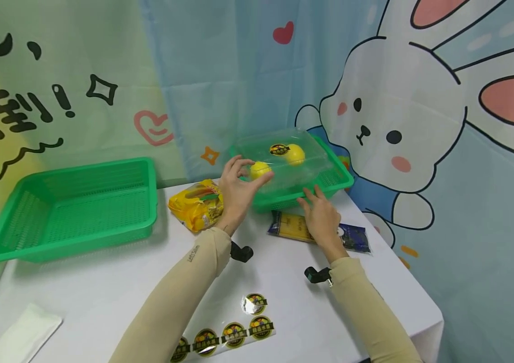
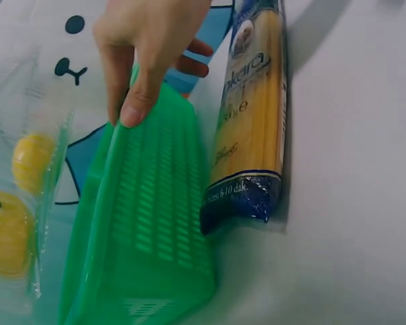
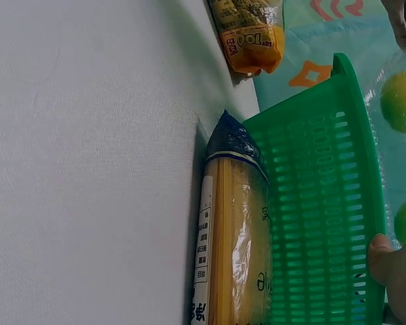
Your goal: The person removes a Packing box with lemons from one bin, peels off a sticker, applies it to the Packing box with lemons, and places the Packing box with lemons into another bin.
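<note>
A clear plastic container (image 1: 302, 169) with two yellow, lemon-like fruits (image 1: 295, 155) lies tilted over a green basket (image 1: 336, 176). A round dark label is stuck on its top. My left hand (image 1: 239, 189) holds the container's near left corner, thumb and fingers spread around it; its fingertips are partly hidden. With thumb and fingers, my right hand (image 1: 322, 217) grips the basket's near rim, seen closely in the left wrist view, where this hand (image 2: 149, 61) is at the top. In front of the basket lies a pack of spaghetti (image 1: 291, 226), partly behind the right hand.
A yellow snack bag (image 1: 198, 206) lies beside my left wrist. Another green basket (image 1: 75, 247) stands at the left. Round label stickers (image 1: 234, 335) lie at the table's front, and a folded white cloth or tissue (image 1: 23, 335) at front left. A printed curtain (image 1: 234, 75) hangs behind.
</note>
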`<action>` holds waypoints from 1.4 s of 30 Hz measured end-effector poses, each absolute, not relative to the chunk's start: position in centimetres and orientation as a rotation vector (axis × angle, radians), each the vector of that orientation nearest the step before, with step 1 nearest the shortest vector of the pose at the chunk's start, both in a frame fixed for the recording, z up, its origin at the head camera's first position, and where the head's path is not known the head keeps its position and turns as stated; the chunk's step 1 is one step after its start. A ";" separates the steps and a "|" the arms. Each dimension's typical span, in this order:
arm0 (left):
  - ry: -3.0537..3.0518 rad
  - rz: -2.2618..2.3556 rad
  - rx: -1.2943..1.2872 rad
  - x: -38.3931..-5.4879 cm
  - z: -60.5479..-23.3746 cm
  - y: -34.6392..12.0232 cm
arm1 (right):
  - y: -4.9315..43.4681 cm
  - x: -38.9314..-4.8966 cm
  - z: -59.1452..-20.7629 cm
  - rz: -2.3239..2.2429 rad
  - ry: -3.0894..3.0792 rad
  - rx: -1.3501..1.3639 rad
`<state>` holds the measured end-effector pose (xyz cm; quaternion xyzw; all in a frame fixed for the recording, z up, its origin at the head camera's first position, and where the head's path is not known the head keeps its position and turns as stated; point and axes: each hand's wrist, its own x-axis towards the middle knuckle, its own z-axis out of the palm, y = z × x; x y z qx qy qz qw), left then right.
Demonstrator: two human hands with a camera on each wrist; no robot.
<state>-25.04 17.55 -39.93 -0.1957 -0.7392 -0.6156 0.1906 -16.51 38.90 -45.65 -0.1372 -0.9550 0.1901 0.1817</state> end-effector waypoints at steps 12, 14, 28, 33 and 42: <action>-2.076 -1.710 -0.565 -26.2 -40.4 19.3 | 38.8 -16.3 -45.3 0.503 -2.696 -0.382; -2.078 -1.714 -0.566 -26.4 -40.4 19.5 | 38.8 -16.2 -45.3 0.502 -2.700 -0.386; -2.228 -1.729 -0.502 -27.9 -42.1 20.5 | 38.7 -16.1 -45.4 0.508 -2.666 -0.378; -2.316 -1.715 -0.459 -27.9 -42.7 20.8 | 38.7 -16.0 -45.4 0.501 -2.672 -0.397; -2.452 -1.660 -0.461 -28.2 -43.5 21.4 | 38.8 -16.1 -45.5 0.497 -2.690 -0.408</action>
